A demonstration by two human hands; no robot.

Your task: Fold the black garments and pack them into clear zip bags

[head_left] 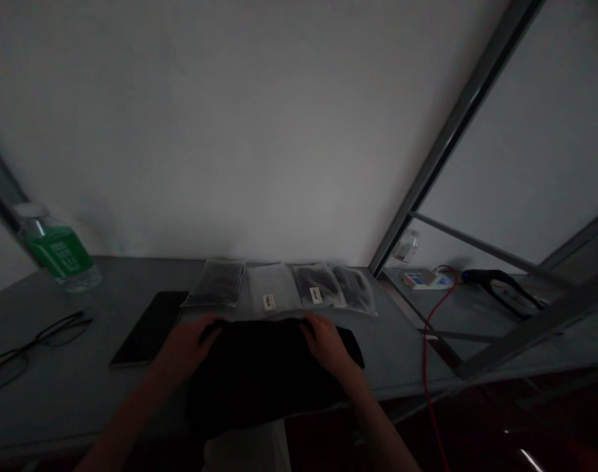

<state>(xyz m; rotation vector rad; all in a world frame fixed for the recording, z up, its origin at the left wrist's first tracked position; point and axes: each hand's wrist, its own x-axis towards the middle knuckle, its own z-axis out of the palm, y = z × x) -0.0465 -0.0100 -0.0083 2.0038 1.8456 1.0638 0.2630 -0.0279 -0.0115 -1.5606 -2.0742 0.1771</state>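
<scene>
A dark black cloth (264,373), perhaps a garment, lies over the front edge of the grey tabletop in front of me. My left hand (193,337) pinches its far edge near the left corner. My right hand (324,339) grips the same edge further right, thumb and fingers closed on the fabric. Part of the cloth sticks out past my right hand. Dim light hides its folds and exact kind. Just beyond it, clear plastic packets (273,288) lie in a row, some with dark contents and two with small white labels.
A green-labelled bottle (60,252) stands at the far left, near eyeglasses (38,344). A black tablet-like slab (151,328) lies beside my left hand. To the right are a metal frame post (446,131), a red cable (427,367), a power strip (429,280) and a black handheld device (500,292).
</scene>
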